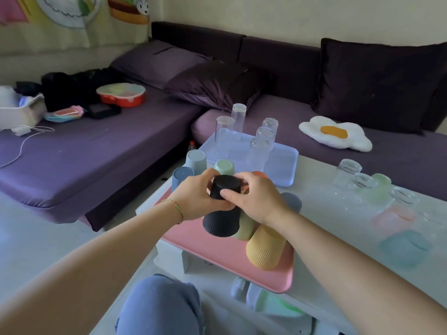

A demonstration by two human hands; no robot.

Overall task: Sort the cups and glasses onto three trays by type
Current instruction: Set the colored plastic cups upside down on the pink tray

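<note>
White surface [321, 213] runs across the lower right of the frame. Pink tray [225, 257] sits at its near left edge, loaded with upturned cups; pale blue tray [283, 163] just behind it at centre, carrying clear glasses. Right of the trays, loose upturned glasses [348, 172] stand straight on the surface.

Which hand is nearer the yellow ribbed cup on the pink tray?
Right. The right hand is just above the yellow ribbed cup, its wrist overlapping the cup; the left hand sits farther left, beyond the black cup.
</note>
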